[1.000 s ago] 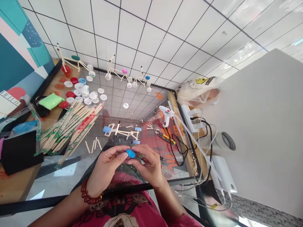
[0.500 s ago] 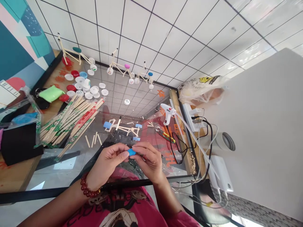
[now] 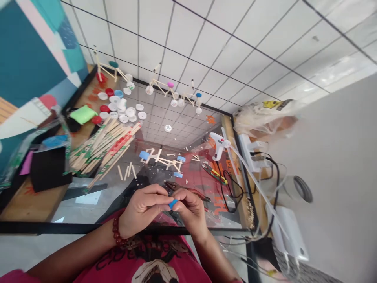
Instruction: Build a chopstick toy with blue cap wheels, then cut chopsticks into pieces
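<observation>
My left hand (image 3: 147, 204), with a red bead bracelet (image 3: 118, 232) at its wrist, pinches a small blue lump of modelling clay (image 3: 173, 203) from the left. From the other side, my right hand (image 3: 190, 208) grips the same lump between thumb and fingers. Both hands are above the near part of the glass tabletop (image 3: 165, 137). Just beyond them lies a small wooden-stick tricycle frame (image 3: 165, 160) with blue pieces at its ends. A pair of pliers (image 3: 200, 195) is partly hidden behind my right hand.
Wooden chopsticks (image 3: 103, 149), some in paper sleeves, lie left beside bottle caps (image 3: 123, 112) and a green packet (image 3: 83, 114). Several finished stick tricycles (image 3: 160, 84) stand along the back. To the right are a glue gun (image 3: 219, 144), a utility knife (image 3: 215, 173), cables and a power strip (image 3: 250, 151).
The view has shifted, so the table's contents appear further right. Both hands still hold the blue clay, which is now tilted differently between the fingers. More of the pliers shows.
</observation>
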Motion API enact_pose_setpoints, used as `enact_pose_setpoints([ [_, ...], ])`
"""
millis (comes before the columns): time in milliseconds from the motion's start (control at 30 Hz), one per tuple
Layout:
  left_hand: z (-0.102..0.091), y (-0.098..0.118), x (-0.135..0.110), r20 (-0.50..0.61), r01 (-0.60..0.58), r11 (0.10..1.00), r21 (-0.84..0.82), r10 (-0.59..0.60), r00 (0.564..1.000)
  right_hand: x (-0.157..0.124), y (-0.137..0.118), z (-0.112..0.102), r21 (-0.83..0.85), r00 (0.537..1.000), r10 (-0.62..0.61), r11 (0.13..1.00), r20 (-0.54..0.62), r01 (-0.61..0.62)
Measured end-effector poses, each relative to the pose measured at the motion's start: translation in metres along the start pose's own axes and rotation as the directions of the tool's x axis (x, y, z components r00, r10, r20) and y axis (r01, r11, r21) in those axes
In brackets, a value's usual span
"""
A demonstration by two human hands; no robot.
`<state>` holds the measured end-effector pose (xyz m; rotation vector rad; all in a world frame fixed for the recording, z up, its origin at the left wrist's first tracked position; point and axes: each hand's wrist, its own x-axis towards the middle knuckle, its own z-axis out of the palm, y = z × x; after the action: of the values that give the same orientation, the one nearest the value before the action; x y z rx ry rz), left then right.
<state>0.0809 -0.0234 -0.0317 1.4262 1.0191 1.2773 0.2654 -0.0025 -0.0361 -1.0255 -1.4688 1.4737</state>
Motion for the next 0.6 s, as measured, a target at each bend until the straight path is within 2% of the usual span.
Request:
enact_pose_setpoints([
  [100, -0.004, 0.003, -0.003, 0.053, -0.068, 0.995, 0.075, 0.064, 0.997, -0.001, 0.009, 0.008, 0.182, 0.991, 0.127, 0.975, 0.033, -0.131],
  [167, -0.006, 0.006, -0.007, 0.095, -0.087, 0.990, 0.108, 0.076, 0.993, 0.000, 0.012, 0.014, 0.230, 0.989, 0.136, 0.962, 0.053, -0.144],
  [233, -0.007, 0.009, -0.010, 0.086, -0.075, 0.988, 0.134, 0.064, 0.994, 0.000, 0.010, 0.017, 0.161, 0.994, 0.102, 0.981, 0.029, -0.106],
  [333, -0.007, 0.013, -0.012, -0.034, 0.007, 0.995, 0.103, -0.004, 0.999, -0.001, 0.000, 0.017, -0.162, 0.997, -0.073, 0.984, -0.018, 0.069],
  [400, -0.006, 0.013, -0.010, -0.079, 0.106, 0.994, 0.017, -0.104, 0.991, -0.001, -0.007, 0.014, -0.388, 0.958, -0.281, 0.878, 0.061, 0.282],
  [500, -0.002, 0.012, -0.008, -0.016, 0.290, 0.934, -0.207, -0.300, 0.954, 0.001, -0.017, 0.010, -0.552, 0.826, -0.506, 0.628, 0.247, 0.549],
  [567, 0.003, 0.011, -0.010, 0.091, 0.376, 0.815, -0.441, -0.376, 0.922, 0.001, -0.022, 0.005, -0.600, 0.777, -0.562, 0.529, 0.283, 0.600],
  [600, 0.005, 0.011, -0.012, 0.147, 0.403, 0.718, -0.567, -0.393, 0.907, 0.001, -0.023, 0.003, -0.620, 0.765, -0.580, 0.499, 0.280, 0.605],
])
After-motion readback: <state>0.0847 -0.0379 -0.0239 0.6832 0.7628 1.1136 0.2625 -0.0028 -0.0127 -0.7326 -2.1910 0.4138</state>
